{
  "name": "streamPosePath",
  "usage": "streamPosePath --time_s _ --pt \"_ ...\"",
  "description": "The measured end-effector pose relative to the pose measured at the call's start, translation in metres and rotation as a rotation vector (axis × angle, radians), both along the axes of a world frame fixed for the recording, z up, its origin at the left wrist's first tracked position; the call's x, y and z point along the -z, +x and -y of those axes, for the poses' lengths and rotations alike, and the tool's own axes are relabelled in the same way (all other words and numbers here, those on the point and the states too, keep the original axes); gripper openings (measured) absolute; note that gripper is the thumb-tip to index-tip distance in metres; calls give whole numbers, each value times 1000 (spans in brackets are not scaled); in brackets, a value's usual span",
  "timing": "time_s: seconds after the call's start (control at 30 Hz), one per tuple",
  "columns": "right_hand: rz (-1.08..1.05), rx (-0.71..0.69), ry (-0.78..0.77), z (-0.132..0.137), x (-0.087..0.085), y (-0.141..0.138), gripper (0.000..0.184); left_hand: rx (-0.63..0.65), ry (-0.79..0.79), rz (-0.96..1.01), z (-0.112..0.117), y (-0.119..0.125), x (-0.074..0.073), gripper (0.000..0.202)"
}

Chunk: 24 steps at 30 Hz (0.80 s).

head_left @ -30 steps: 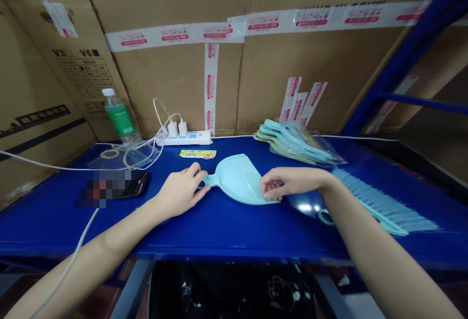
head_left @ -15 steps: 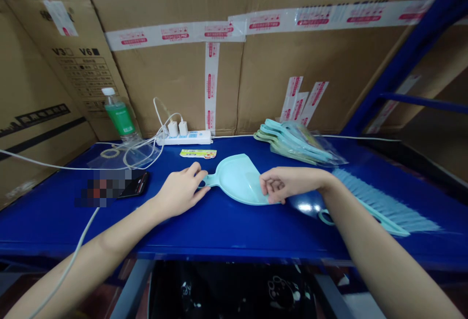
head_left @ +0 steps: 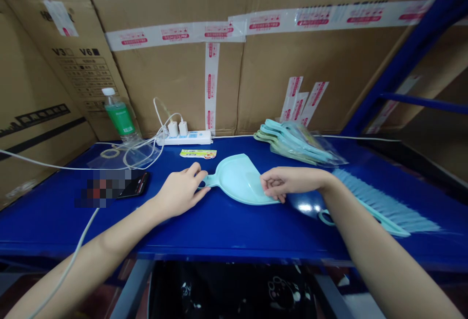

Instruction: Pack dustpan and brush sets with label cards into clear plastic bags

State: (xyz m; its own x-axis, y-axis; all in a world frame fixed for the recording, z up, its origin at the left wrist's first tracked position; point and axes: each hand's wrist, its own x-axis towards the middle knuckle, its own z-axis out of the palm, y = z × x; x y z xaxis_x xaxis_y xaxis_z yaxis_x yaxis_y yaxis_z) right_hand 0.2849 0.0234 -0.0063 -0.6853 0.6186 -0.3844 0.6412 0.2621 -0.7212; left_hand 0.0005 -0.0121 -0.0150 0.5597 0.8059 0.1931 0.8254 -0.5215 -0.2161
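Note:
A small pale blue dustpan (head_left: 237, 178) lies flat on the blue table (head_left: 219, 226), handle pointing left. My left hand (head_left: 181, 191) is closed on that handle, fingers curled round its end. My right hand (head_left: 288, 182) pinches the dustpan's right edge with bent fingers. Behind my right forearm lies a pale blue brush (head_left: 380, 207) with long bristles.
A stack of bagged pale dustpans (head_left: 298, 142) lies at the back right. A power strip (head_left: 186, 137) with chargers and white cables, a green-labelled bottle (head_left: 119, 116), a phone (head_left: 135, 185), a clear plastic bag (head_left: 126, 155) and a small label (head_left: 198, 153) sit to the left. Cardboard boxes (head_left: 234, 55) wall the back.
My right hand's fingers shifted slightly on the dustpan's edge. Everything else stays where it was.

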Motion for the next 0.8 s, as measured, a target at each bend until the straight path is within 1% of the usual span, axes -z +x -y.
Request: streamPosePath --time_s 0.47,0.8 --pt "33 -24 36 2 -4 -2 32 0 -5 -10 0 0 0 28" --pt "33 -28 49 1 -2 -1 35 -3 -6 -12 0 0 0 28"
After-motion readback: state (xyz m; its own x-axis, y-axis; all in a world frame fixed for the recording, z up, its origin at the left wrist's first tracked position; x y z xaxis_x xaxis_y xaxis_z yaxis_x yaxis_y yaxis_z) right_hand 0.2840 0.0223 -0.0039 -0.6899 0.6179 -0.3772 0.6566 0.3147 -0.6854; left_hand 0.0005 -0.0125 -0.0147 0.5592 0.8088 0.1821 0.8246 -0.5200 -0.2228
